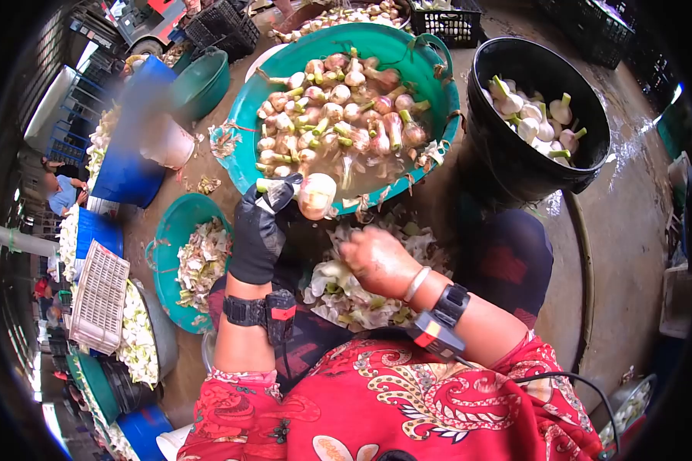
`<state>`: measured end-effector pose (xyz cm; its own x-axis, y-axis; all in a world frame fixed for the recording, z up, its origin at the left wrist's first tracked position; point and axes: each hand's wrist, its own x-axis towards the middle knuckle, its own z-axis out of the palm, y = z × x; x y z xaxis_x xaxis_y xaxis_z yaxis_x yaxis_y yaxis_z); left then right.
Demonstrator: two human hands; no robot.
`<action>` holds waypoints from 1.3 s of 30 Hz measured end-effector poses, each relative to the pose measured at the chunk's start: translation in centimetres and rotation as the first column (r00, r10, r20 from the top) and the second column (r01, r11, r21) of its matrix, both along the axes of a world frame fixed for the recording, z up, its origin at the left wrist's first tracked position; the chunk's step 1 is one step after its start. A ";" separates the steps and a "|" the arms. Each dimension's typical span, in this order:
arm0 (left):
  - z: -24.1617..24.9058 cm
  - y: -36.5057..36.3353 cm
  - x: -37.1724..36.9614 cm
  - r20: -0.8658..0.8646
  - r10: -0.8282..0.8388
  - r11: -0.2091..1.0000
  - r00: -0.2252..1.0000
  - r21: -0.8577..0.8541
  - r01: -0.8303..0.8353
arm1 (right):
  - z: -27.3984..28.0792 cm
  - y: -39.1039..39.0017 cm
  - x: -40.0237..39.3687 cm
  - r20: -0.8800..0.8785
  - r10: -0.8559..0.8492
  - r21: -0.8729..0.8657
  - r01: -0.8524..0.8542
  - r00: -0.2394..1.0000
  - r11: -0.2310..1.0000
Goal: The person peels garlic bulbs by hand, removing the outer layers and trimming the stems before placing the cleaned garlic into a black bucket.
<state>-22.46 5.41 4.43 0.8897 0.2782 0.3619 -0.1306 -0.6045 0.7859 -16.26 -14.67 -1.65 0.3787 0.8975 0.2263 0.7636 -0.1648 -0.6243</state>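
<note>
My left hand (pixel 257 237), in a black glove, grips a garlic bulb (pixel 317 197) by its green stem, the round head pointing right. It is held at the near rim of a teal tub (pixel 242 127). In the tub, many unpeeled garlic bulbs (pixel 338 96) lie in murky water. My bare right hand (pixel 378 263) is curled closed, just below and to the right of the bulb, apart from it. Its fingertips are slightly blurred, so what they hold, if anything, is hidden. Beneath it lies a heap of garlic skins (pixel 346 296) between my knees.
A black bucket (pixel 500 157) with clean white garlic bulbs (pixel 542 127) stands to the right. On the left, a smaller teal basin (pixel 165 265) holds garlic skins. Beyond it are a crate (pixel 100 296) and blue containers (pixel 100 230). A person (pixel 63 192) is at far left.
</note>
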 end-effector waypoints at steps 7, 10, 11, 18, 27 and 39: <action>-0.4 -2.4 -0.5 -0.032 -0.002 0.760 0.999 -0.650 -0.019 | 1.2 -0.6 3.0 -0.278 -0.273 0.380 0.366 0.921 0.849; 0.8 -4.2 -0.2 -0.090 -0.024 0.772 0.996 -0.635 -0.039 | 3.8 -0.5 3.1 -0.552 -0.221 0.404 0.490 0.804 0.773; 1.1 -4.8 -0.1 -0.127 -0.025 0.794 0.992 -0.606 -0.057 | 3.9 -0.4 2.9 -0.559 -0.198 0.400 0.471 0.805 0.786; 1.4 -5.6 0.6 -0.180 -0.006 0.889 0.984 -0.451 -0.077 | 3.4 -0.5 2.9 -0.514 -0.232 0.365 0.455 0.826 0.812; 0.5 -4.9 0.4 -0.157 -0.020 0.821 0.987 -0.566 -0.074 | 3.1 -0.3 2.4 -0.460 -0.238 0.427 0.448 0.856 0.786; -0.3 -2.9 0.4 -0.135 0.078 0.798 0.988 -0.585 -0.143 | 1.7 -0.8 0.9 -0.330 -0.075 0.083 0.108 0.941 0.991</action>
